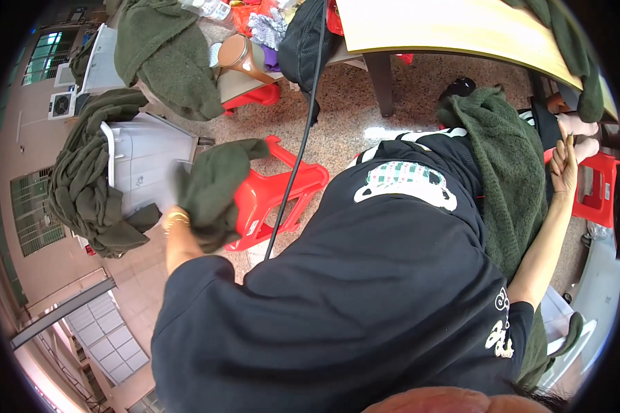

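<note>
My left hand (173,212), with a gold bracelet at its wrist, is stretched out to the left and smeared by motion. It is against a dark green knit piece (220,175), which lies partly over a red plastic stool (265,199). The piece's left edge is blurred too, and my fingers cannot be made out. Far right, my right hand (565,165) is raised with its fingers stretched out and holds nothing visible. Beside that forearm, another dark green knit piece (506,165) lies across my lap.
A white bin (148,155) at the left has green knitwear (93,179) heaped over its side. Beyond stand a yellow-topped table (448,24), a lidded jar (235,51) and a black bag (303,45). A dark cord (297,155) hangs across the middle. Another red stool (596,193) stands right.
</note>
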Available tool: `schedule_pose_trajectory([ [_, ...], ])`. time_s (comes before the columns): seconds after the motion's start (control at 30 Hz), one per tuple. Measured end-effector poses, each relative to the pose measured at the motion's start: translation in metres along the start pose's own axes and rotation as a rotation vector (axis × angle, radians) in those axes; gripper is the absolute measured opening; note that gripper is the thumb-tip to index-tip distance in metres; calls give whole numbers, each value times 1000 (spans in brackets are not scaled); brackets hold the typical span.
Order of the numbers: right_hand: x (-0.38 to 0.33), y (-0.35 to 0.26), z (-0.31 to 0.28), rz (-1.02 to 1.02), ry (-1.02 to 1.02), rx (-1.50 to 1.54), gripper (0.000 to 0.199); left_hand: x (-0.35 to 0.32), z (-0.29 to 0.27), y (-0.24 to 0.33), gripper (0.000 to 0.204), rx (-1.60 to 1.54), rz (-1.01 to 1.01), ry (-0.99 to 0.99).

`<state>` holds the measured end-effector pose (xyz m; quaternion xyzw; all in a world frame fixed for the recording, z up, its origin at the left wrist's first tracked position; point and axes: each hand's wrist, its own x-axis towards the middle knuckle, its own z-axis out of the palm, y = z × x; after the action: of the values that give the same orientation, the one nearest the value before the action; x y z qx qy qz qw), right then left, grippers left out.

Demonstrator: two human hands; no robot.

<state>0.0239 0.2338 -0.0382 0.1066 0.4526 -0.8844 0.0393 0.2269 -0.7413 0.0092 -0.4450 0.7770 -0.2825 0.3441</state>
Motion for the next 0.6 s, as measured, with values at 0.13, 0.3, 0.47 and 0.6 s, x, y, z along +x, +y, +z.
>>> schedule_pose_trajectory([
  [0.13, -13, -2, 3, -9, 78, -46, 58, -34, -38, 100, 58, 433, 160, -453],
  [0.3, -28, -15, 2, -42, 153, -40, 59, -68, -93, 231, 68, -544, 586, -640],
  [0.47, -39, -16, 15, -83, 149, 38, 58, -131, -194, 367, 116, -1646, 836, -252],
  [0.6, -57, -6, 21, -114, 227, 46, 57, -125, -215, 405, 133, -1667, 598, 8],
])
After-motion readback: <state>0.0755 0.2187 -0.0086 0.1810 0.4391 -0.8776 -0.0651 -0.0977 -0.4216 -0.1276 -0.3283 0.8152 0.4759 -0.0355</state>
